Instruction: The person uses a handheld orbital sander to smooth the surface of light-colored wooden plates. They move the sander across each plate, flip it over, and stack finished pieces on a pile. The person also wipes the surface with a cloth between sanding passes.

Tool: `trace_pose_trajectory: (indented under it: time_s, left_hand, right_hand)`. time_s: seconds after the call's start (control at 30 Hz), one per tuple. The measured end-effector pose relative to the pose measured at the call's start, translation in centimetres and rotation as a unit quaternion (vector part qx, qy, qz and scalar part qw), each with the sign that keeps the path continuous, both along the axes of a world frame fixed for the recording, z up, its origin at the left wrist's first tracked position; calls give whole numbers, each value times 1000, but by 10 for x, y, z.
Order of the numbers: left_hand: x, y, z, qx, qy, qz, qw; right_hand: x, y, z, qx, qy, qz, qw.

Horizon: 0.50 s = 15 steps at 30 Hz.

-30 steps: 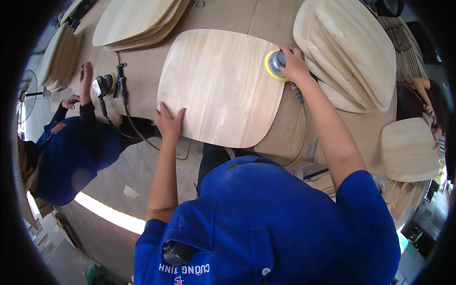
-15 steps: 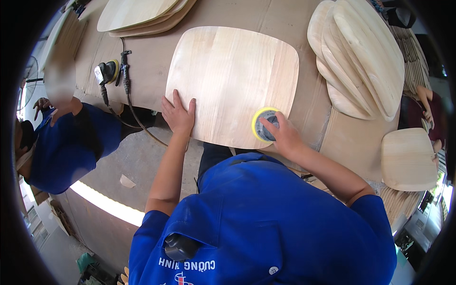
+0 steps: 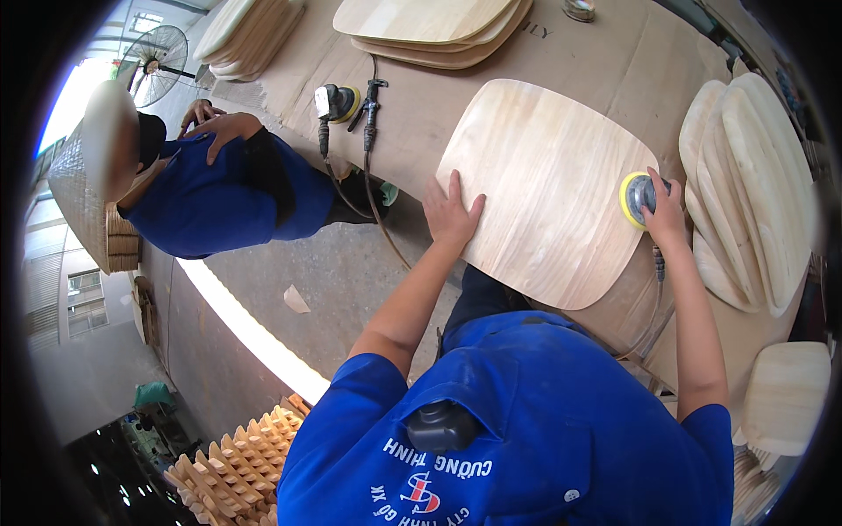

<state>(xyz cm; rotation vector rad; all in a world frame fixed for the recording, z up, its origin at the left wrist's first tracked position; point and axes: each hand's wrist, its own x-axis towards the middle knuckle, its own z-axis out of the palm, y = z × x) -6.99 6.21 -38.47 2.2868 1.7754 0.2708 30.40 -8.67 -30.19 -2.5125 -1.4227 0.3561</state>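
Note:
A pale curved wooden seat panel [image 3: 548,184] lies on the brown workbench [image 3: 614,61] in front of me. My left hand [image 3: 452,215] rests flat on its near left edge, fingers spread. At the panel's right edge my right hand [image 3: 662,210] grips a round sander [image 3: 637,197] with a yellow pad, its hose running down along my forearm.
Stacks of similar wooden panels sit at the back [image 3: 434,26] and on the right [image 3: 754,184]. A second sander [image 3: 336,101] with cables lies on the bench to the left. Another person in blue [image 3: 219,188] bends beside the bench. A fan [image 3: 158,57] stands far left.
My right hand slid the sander from the panel's near edge to its right edge. The view has swung, and my left hand stays on the panel's edge.

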Motion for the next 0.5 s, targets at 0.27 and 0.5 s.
trace_pose_trajectory:
  time_s: [0.27,0.5]
  left_hand:
    - [-1,3,-7,12,-4,-1,1000]
    - [-3,3,-10,47,9,-23,999]
  right_hand:
    - [-84,-54,9,-35,59,85,994]
    - [-155,-92,19,-60,103,301,946]
